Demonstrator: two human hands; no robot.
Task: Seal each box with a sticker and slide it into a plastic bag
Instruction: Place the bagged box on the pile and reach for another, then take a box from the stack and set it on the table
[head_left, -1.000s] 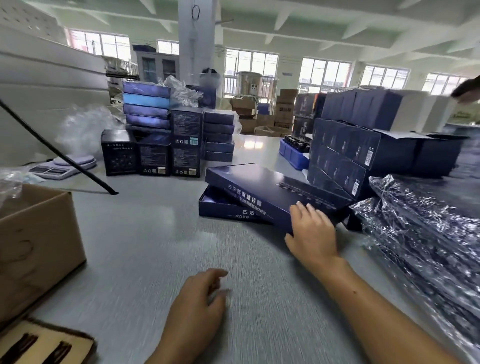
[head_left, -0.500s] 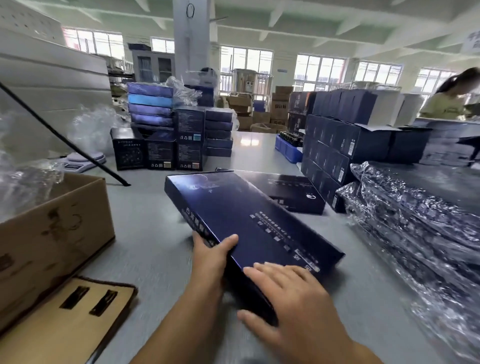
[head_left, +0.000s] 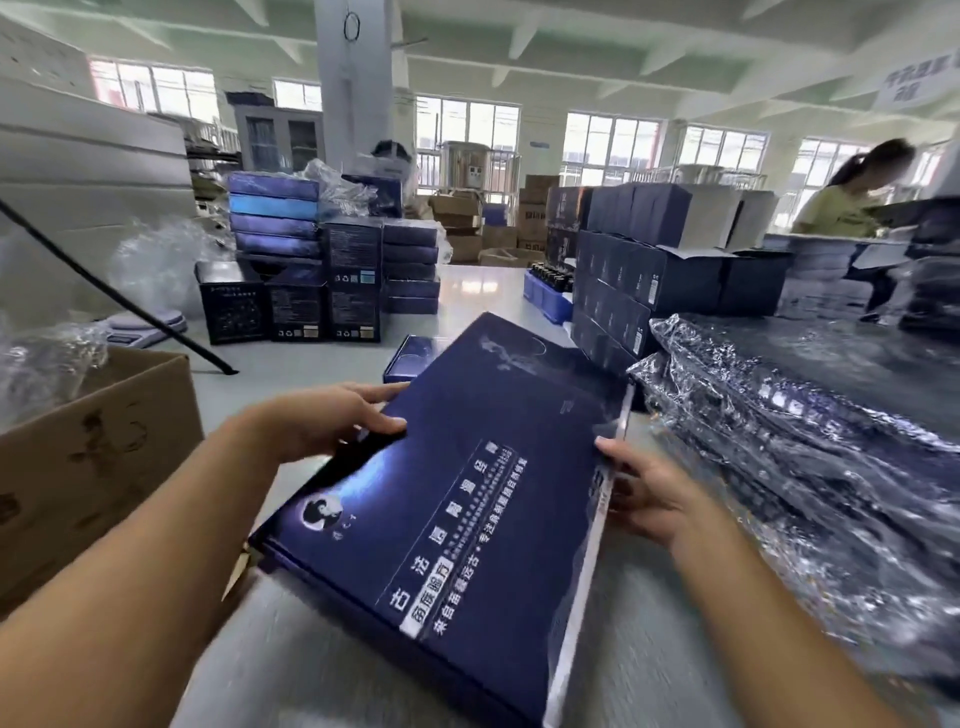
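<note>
A large flat dark blue box with white print is held tilted above the grey table, close to me. My left hand grips its left edge, thumb on the top face and fingers over the far side. My right hand holds the right long edge, thumb on the pale side wall and fingers underneath. A pile of clear plastic bags holding boxes lies to the right. No sticker is visible.
An open cardboard carton stands at the left. Another dark blue box lies flat behind the held one. Stacks of blue boxes and black cartons fill the far table. A person in a yellow top stands at far right.
The box went from lying at the table's middle to being drawn close and lifted. My left hand moved onto its left edge, my right hand from its top face to its right edge.
</note>
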